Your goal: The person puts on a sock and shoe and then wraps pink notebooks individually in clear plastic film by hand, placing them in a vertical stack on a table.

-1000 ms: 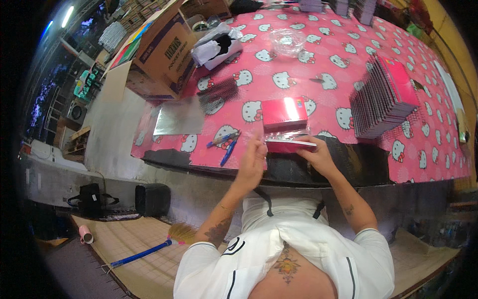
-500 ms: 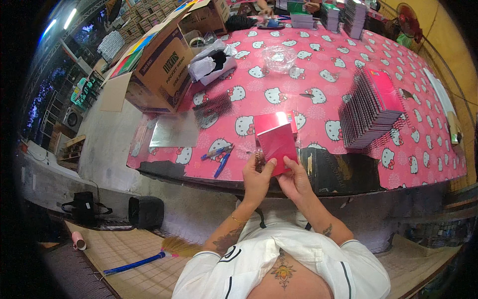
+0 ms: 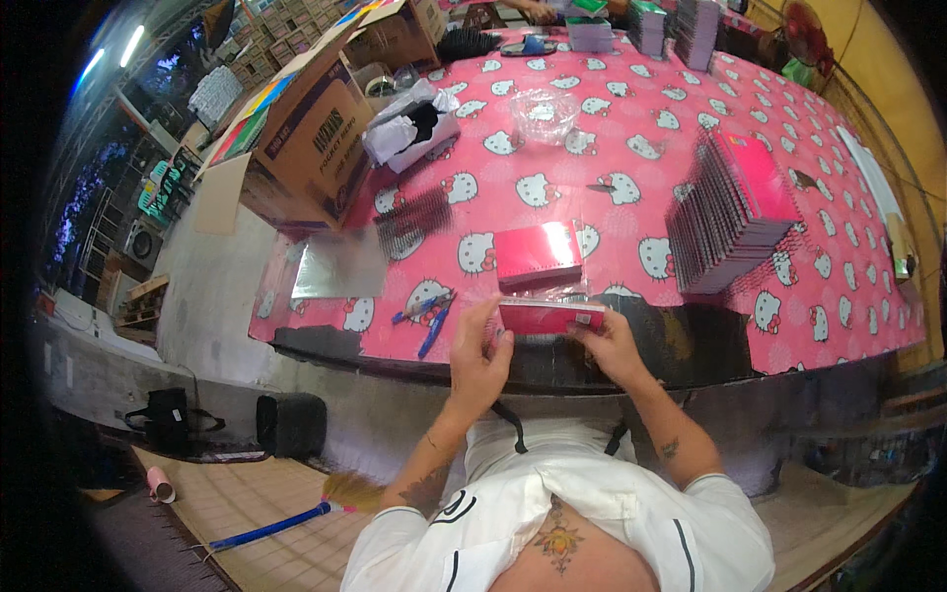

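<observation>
Over the table's near edge, a pink notebook (image 3: pixel 548 318) is tilted so that its long edge and part of its cover face me. My right hand (image 3: pixel 610 349) pinches its right end, thumb on the near side. Fingers of my left hand (image 3: pixel 479 359) curl around the left end, the thumb lower and a little apart; whether a wire coil is under them is hidden. Just beyond lies a short stack of pink notebooks (image 3: pixel 539 255) without visible coils. Dark wire coils (image 3: pixel 414 223) rest to the left, and blue pen-like tools (image 3: pixel 430 318) lie near my left hand.
A tall pile of coil-bound pink notebooks (image 3: pixel 735 212) stands on the right. At the left are a cardboard box (image 3: pixel 306 148), a clear sheet (image 3: pixel 339 264) and a white paper-lined box (image 3: pixel 414 133). Clear plastic wrap (image 3: pixel 545 116) lies farther back. Another person's hand (image 3: pixel 538 12) shows at the far edge.
The notebook has turned from upright with its cover showing to sideways and tilted. My left hand has shifted left and my right hand right, to its opposite ends.
</observation>
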`<state>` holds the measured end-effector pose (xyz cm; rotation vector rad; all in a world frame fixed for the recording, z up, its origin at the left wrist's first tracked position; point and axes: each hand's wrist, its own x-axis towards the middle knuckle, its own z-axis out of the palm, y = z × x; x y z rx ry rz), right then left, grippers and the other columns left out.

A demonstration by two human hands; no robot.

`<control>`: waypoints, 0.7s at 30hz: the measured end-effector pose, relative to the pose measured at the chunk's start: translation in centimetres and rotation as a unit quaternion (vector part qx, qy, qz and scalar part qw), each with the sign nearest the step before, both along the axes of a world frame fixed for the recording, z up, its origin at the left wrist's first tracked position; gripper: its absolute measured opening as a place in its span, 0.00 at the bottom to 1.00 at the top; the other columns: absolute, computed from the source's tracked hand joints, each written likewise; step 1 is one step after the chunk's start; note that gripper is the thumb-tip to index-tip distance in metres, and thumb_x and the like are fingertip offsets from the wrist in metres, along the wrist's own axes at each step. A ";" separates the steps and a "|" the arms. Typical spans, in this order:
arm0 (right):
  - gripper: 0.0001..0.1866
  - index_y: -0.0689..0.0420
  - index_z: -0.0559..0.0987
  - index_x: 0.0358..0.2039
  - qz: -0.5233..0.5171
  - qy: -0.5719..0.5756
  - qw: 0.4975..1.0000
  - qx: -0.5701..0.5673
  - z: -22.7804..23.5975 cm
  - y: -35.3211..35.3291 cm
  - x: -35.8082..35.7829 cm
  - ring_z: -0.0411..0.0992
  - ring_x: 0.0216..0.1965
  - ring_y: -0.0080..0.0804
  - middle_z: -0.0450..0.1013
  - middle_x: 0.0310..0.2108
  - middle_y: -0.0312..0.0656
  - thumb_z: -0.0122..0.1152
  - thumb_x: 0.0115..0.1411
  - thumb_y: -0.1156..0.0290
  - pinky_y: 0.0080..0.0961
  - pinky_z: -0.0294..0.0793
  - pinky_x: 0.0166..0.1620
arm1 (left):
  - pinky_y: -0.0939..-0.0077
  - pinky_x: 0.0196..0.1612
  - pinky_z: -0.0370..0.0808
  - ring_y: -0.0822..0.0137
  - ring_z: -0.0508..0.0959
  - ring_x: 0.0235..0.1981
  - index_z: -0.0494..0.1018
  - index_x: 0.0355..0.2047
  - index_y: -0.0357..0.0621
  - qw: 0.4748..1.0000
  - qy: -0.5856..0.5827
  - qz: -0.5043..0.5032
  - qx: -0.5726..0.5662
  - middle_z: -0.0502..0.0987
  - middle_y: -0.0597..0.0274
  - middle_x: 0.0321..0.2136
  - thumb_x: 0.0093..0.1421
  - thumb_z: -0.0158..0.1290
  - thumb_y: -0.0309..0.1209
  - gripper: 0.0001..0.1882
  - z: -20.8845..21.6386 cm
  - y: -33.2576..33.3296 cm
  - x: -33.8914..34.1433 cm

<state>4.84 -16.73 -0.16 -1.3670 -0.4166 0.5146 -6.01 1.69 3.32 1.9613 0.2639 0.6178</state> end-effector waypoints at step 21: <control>0.14 0.61 0.80 0.46 0.108 -0.081 0.989 -0.061 -0.8 0.6 2.0 0.71 0.42 0.18 0.78 0.39 0.37 0.62 0.58 0.80 0.19 0.70 0.49 | 0.65 0.41 0.73 0.53 0.75 0.34 0.68 0.58 0.42 0.989 -0.032 -0.037 0.139 0.74 0.48 0.36 0.59 0.49 0.15 0.25 -3.0 1.4 1.3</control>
